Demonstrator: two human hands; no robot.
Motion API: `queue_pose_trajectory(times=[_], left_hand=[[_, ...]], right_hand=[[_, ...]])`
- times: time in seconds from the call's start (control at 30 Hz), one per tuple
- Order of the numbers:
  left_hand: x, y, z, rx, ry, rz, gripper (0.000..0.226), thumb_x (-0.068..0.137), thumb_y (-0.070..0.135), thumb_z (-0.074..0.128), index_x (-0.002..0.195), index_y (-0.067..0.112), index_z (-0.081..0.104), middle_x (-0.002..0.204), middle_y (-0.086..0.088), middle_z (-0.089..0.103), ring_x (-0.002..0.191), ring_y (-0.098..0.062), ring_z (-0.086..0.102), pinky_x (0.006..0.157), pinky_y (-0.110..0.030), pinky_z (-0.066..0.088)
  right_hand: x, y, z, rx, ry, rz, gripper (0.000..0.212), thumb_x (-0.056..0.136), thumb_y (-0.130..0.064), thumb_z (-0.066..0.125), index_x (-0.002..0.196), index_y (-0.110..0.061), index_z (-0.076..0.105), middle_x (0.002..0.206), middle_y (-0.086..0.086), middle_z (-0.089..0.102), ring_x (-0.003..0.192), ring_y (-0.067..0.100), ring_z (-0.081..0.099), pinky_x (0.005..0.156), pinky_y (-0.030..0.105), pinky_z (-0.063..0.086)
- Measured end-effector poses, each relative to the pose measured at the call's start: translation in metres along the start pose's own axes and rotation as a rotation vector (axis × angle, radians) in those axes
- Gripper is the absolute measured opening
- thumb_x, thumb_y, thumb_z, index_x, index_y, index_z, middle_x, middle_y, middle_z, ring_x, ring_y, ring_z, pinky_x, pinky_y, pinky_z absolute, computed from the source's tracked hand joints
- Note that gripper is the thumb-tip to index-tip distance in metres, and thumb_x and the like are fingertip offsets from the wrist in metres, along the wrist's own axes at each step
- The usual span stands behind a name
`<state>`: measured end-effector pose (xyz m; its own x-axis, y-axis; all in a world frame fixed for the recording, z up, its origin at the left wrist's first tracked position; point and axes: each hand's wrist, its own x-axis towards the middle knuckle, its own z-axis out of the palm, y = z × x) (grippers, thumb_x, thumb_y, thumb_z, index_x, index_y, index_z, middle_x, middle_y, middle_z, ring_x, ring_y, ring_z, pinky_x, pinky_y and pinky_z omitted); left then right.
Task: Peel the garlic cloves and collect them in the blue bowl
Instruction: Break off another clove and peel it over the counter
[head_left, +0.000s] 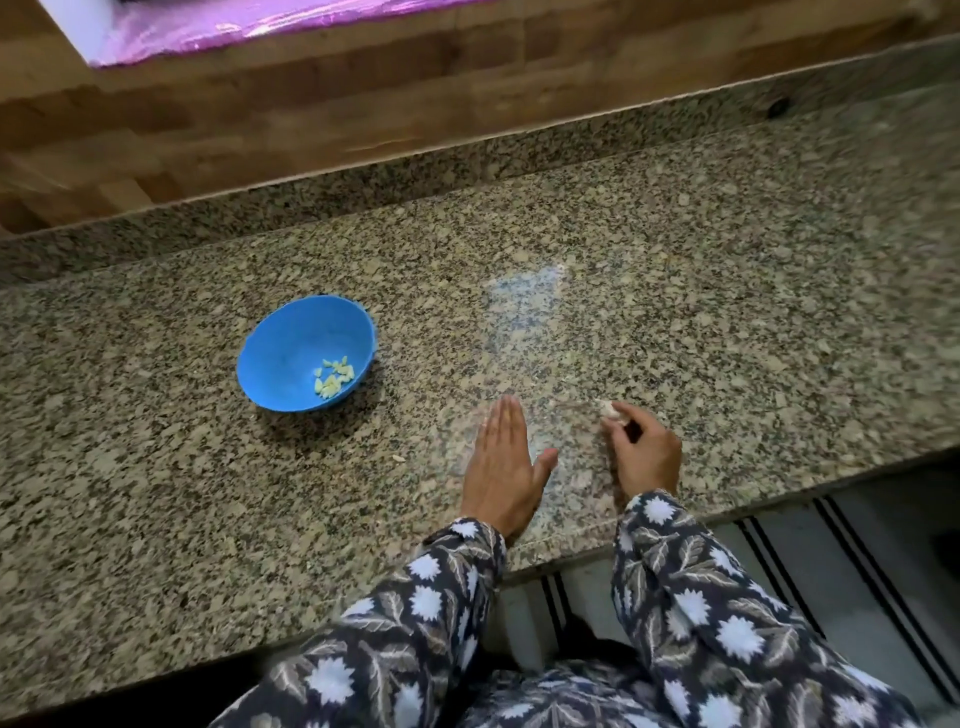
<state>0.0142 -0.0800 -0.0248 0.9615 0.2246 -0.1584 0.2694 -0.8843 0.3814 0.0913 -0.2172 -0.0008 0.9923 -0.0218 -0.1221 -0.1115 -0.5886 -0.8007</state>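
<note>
Left hand (501, 462) is palm down on the granite counter (701, 249), fingers straight and together, gripping nothing. Right hand (647, 452) is just beside it, fingertips pinching a garlic clove (609, 410) low over the stone. Off to the left sits the blue bowl (280, 338), upright, with a little heap of peeled cloves (332, 376) inside. One pale scrap (398, 458) lies between bowl and left hand.

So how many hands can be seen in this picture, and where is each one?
2. The left hand lies flat with straight fingers, right of the blue bowl. The right hand, further right, pinches a garlic piece. Neither is hidden.
</note>
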Motion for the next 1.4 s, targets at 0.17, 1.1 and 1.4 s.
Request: queue_pose_trajectory(times=[0.17,1.1,1.4], left_hand=[[0.052,0.026,0.003,-0.01,0.013,-0.008,0.077,0.096,0.058,0.013,0.147,0.007,-0.014,0.155,-0.007,-0.019,0.144,-0.017,-0.015,0.11,-0.026,-0.014],[0.066,0.058,0.015,0.015,-0.04,0.453,0.057,0.1,0.046,0.022,0.149,0.018,0.016,0.158,-0.004,0.011,0.144,-0.017,0.013,0.117,-0.032,0.016],[0.03,0.0,-0.008,0.116,0.058,0.736,0.039,0.093,0.018,0.039,0.122,0.003,0.061,0.123,-0.014,0.061,0.107,-0.028,0.062,0.083,-0.036,0.056]], right_hand=[[0.023,0.014,-0.026,0.041,0.103,0.11,0.033,0.086,-0.009,0.06,0.119,-0.014,0.061,0.116,0.013,0.063,0.089,0.017,0.055,0.065,0.021,0.044],[0.031,0.065,-0.04,-0.128,0.128,-0.009,0.05,0.095,-0.023,0.047,0.142,-0.024,0.031,0.113,0.01,0.062,0.067,0.014,0.049,0.048,0.017,0.033],[0.005,0.036,-0.029,-0.203,0.079,-0.265,0.043,0.097,-0.018,0.042,0.139,-0.016,0.036,0.144,0.006,0.039,0.131,0.021,0.037,0.105,0.031,0.03]])
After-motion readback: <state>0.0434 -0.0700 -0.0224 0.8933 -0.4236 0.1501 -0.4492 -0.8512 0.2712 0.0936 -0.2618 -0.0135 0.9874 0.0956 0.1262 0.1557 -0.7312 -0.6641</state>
